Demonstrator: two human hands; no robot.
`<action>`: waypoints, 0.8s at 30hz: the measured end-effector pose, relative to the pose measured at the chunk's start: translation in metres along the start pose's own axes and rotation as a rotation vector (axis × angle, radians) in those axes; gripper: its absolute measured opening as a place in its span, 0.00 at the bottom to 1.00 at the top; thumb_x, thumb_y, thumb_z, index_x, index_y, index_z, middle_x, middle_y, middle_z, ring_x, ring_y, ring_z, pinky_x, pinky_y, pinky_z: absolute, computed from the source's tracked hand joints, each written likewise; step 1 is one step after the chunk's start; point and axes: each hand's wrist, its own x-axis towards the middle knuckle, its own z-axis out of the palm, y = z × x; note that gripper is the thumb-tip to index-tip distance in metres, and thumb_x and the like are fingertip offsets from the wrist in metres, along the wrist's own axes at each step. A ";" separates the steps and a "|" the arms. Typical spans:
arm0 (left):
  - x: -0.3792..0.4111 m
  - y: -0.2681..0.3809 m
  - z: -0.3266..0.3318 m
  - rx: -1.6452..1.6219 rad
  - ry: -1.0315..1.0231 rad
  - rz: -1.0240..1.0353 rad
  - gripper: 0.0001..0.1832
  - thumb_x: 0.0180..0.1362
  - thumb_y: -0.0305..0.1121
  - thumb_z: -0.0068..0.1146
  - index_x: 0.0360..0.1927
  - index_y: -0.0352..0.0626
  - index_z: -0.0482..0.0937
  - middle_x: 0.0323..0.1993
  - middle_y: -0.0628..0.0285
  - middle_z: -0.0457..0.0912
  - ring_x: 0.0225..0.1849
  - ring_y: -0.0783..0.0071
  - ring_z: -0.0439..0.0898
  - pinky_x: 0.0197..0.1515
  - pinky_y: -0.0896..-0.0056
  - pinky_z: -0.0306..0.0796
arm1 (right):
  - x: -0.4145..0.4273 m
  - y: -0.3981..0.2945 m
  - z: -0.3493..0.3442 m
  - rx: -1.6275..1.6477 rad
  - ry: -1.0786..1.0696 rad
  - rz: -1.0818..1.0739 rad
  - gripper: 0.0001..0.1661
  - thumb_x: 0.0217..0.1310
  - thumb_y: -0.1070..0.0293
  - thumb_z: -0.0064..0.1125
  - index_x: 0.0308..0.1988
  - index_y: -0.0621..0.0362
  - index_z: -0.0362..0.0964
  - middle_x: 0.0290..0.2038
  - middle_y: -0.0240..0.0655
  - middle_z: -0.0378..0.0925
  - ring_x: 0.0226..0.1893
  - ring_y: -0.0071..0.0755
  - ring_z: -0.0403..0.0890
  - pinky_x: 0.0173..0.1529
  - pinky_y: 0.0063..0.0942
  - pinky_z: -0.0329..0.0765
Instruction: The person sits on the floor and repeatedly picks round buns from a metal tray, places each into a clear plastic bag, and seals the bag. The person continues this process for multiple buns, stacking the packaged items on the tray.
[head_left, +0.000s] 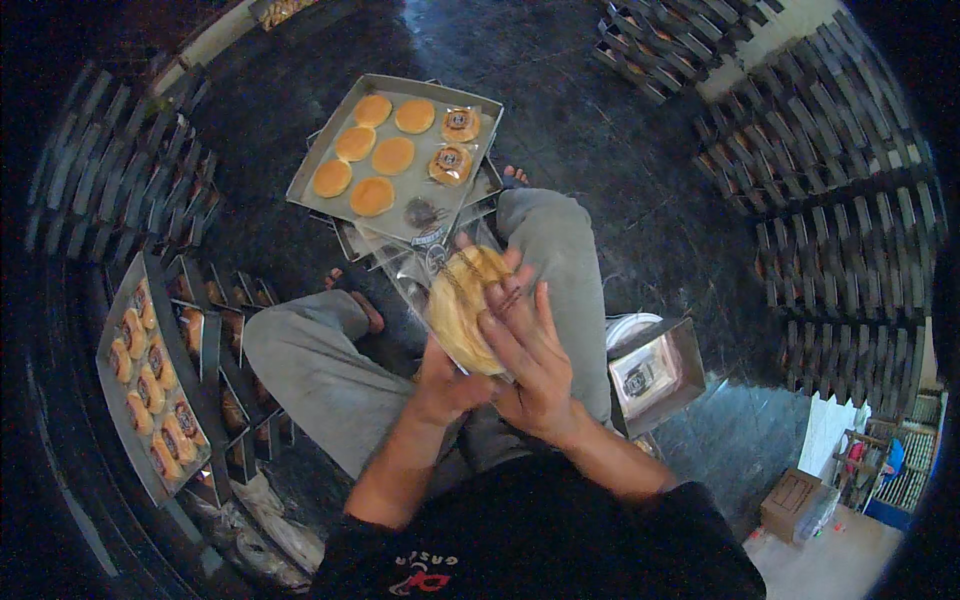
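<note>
A pale yellow bun (469, 311) is in a clear plastic bag with dark print (435, 259), held between my hands above my lap. My left hand (454, 386) supports its lower side, the fingers mostly hidden beneath. Across its right side lies my right hand (529, 337), blurred, fingers spread over the bag. Just beyond, a metal tray (409, 199) carries several bare golden-topped buns (393, 156) on the left and two bagged buns (450, 163) on the right. A printed emblem also shows near the tray's front corner.
Left of my knee, a tilted tray (139, 465) of bagged buns rests on stacked trays (232, 367). At right, an open box (679, 352) holds printed clear bags (641, 379) beside a white round container (634, 324). Tray stacks (832, 247) line both sides; a cardboard box (791, 502) stands lower right.
</note>
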 end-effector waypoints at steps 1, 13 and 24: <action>-0.001 0.002 -0.001 -0.075 0.078 -0.015 0.62 0.49 0.43 0.73 0.79 0.40 0.42 0.78 0.44 0.52 0.79 0.49 0.53 0.77 0.49 0.52 | 0.000 -0.002 0.003 0.012 -0.006 0.023 0.32 0.50 0.78 0.63 0.59 0.58 0.75 0.66 0.52 0.71 0.70 0.64 0.67 0.75 0.66 0.49; -0.005 0.000 -0.042 -0.398 0.351 -0.072 0.39 0.66 0.59 0.39 0.68 0.35 0.64 0.65 0.43 0.72 0.68 0.44 0.71 0.70 0.48 0.66 | -0.006 0.015 0.023 0.028 -0.300 0.011 0.20 0.49 0.64 0.75 0.43 0.56 0.79 0.65 0.48 0.71 0.70 0.59 0.65 0.74 0.60 0.53; -0.027 -0.019 -0.010 -0.708 0.241 -0.503 0.37 0.70 0.60 0.40 0.71 0.43 0.64 0.67 0.44 0.71 0.67 0.45 0.72 0.68 0.43 0.70 | -0.027 0.021 -0.067 0.088 -0.078 0.169 0.06 0.55 0.84 0.64 0.34 0.63 0.80 0.55 0.53 0.78 0.37 0.28 0.84 0.33 0.19 0.77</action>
